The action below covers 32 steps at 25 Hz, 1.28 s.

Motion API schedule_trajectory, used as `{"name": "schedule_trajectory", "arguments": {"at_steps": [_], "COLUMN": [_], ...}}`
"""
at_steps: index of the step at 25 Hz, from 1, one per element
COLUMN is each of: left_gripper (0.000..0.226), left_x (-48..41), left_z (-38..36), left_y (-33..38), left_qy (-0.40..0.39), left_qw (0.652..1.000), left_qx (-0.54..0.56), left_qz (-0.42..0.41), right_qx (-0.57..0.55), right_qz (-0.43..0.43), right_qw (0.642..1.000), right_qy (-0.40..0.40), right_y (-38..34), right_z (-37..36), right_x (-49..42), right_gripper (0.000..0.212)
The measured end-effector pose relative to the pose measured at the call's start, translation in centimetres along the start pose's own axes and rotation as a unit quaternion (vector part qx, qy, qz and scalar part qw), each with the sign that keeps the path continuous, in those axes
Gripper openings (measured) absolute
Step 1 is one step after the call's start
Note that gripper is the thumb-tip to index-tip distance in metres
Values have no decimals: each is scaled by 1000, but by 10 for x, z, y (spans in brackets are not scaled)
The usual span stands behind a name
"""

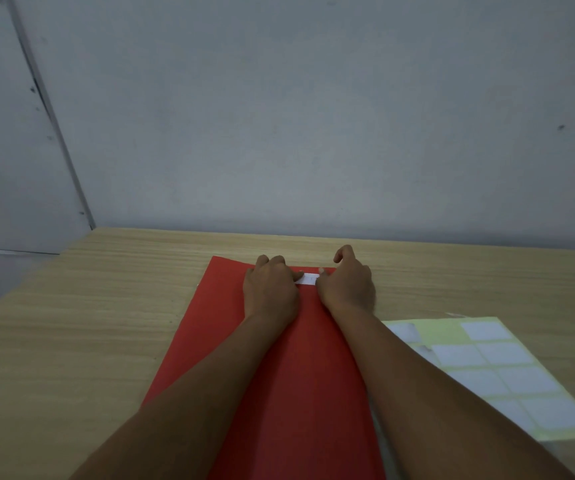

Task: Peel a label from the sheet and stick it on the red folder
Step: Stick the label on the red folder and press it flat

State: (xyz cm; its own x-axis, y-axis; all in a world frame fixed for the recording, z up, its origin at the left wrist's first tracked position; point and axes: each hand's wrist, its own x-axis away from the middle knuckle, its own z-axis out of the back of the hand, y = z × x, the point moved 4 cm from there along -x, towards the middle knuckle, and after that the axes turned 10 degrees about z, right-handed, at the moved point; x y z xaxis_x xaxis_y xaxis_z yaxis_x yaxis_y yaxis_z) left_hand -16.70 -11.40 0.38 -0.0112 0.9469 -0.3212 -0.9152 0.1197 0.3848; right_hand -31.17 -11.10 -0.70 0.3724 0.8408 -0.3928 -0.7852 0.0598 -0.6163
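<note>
A red folder (216, 327) lies flat on the wooden table, its long side running away from me. Near its far edge a small white label (308, 278) lies on the red surface. My left hand (270, 289) rests on the label's left end, fingers curled down onto it. My right hand (346, 284) presses the label's right end with the thumb, its index finger raised and bent. Most of the label is hidden under the two hands. The label sheet (494, 372), pale yellow backing with several white labels, lies to the right of the folder, partly under my right forearm.
The wooden table (88, 323) stretches bare to the left of the folder and ends at a grey wall (279, 116) just behind the folder. A gap opens past the table's left corner.
</note>
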Motion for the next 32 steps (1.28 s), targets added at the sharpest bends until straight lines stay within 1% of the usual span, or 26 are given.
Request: {"name": "schedule_trajectory", "arguments": {"at_steps": [2,4,9,13,16,19,22,23,25,27,29,30,32], "left_gripper": [33,32,31,34,32,27,25,25,27,40,54,53,36], "left_x": [1,3,2,1,1,4,7,8,5,2,1,2,7], "left_z": [3,6,8,4,3,8,13,14,10,4,0,3,11], "left_y": [-3,-3,3,5,4,2,-2,-2,-1,2,2,2,1], "left_qy": [19,33,26,-2,-7,15,38,39,14,-18,-36,-35,-11], "left_qw": [999,999,999,997,998,1000,998,997,999,1000,999,999,1000], "left_qx": [1,1,8,9,1,13,29,34,35,13,8,11,5], "left_qz": [32,32,-39,-79,-62,0,46,49,36,2,-11,-2,22], "right_qx": [-15,-31,-87,-91,-88,-77,-72,-74,-77,-71,-63,-58,-51], "right_qz": [-15,-11,30,61,63,49,45,47,52,68,82,84,78], "right_qw": [1000,999,994,992,992,995,996,995,995,994,993,994,995], "right_qy": [3,-9,-52,-62,-63,-52,-38,-36,-39,-46,-48,-48,-39], "right_y": [3,6,13,11,12,15,17,17,16,14,13,13,14], "right_z": [0,-3,-6,-4,-5,-6,-6,-5,-6,-7,-7,-7,-8], "right_x": [-1,-3,-4,-4,-5,-6,-6,-5,-5,-4,-3,-3,-6], "right_gripper": [22,25,42,53,51,41,38,37,40,47,50,49,42]}}
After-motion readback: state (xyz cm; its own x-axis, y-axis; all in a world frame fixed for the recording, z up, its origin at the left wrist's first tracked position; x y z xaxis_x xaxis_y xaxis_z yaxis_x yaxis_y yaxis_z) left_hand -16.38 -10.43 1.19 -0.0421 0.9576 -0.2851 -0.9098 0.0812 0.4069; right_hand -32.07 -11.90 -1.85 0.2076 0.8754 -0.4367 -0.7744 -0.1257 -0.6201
